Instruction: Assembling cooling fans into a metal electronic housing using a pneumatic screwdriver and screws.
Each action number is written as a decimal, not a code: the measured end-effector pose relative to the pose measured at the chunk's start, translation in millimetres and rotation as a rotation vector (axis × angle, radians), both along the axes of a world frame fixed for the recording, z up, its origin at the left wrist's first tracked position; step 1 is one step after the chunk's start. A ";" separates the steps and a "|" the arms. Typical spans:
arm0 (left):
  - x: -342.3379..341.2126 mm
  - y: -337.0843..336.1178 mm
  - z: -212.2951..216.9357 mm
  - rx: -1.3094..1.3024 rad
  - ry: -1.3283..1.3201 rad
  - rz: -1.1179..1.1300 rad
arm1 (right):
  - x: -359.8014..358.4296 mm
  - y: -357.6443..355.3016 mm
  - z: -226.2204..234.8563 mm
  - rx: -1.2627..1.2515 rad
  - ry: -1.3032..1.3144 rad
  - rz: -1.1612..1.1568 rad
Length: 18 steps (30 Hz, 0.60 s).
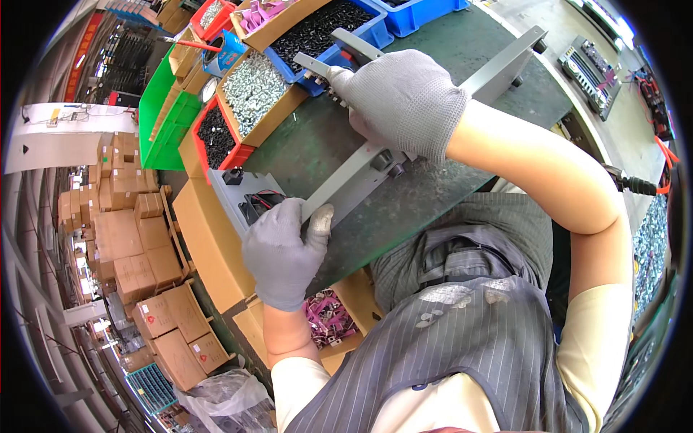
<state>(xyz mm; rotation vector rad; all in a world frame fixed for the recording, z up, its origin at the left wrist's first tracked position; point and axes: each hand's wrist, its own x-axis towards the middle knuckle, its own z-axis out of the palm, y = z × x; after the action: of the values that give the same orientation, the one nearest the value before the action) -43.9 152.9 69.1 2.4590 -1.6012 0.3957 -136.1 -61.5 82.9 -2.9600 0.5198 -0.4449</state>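
A long grey metal frame (pixel 345 179) with black knobs and raised prongs lies slantwise across the dark green bench. My left hand (pixel 283 254), in a grey glove, grips its near left end, thumb on the bar. Beside those fingers, a grey panel (pixel 229 196) carries a black part with thin red and black wires. My gloved right hand (pixel 406 99) is closed over the middle of the frame, its fingertips against one prong (pixel 312 65). Small shiny metal bits show beneath these fingertips; the palm hides the rest of what they hold.
Along the far left edge stand a blue bin (pixel 379 29) of black screws, a carton (pixel 286 88) of silver fasteners and a red bin (pixel 242 153) of black pieces. A box of purple parts (pixel 329 317) sits below my left wrist. Stacked cartons (pixel 137 238) stand left.
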 end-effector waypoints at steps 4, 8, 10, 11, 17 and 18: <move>1.5 1.6 -0.9 -0.025 0.022 -0.002 | -2.9 -1.1 5.7 0.046 0.041 0.063; 1.1 2.0 0.1 -0.029 0.064 -0.005 | -6.7 -3.8 0.3 0.070 -0.023 0.101; 0.4 2.0 0.1 -0.033 0.075 0.008 | -6.9 -2.5 -1.0 0.059 -0.023 0.094; -0.1 2.1 -0.5 -0.048 0.080 0.019 | -7.1 -2.2 -1.2 0.042 -0.020 0.084; 2.2 3.3 -3.0 -0.082 0.084 0.020 | -3.8 -4.4 -7.2 -0.018 -0.049 0.091; 1.2 2.9 -2.0 -0.051 0.074 0.028 | -3.1 -4.2 -6.1 -0.016 -0.049 0.091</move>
<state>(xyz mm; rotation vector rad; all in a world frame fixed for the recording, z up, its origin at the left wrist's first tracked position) -42.7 155.7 67.0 2.4305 -1.5109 0.3411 -139.2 -65.7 76.7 -2.9642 0.3766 -0.5126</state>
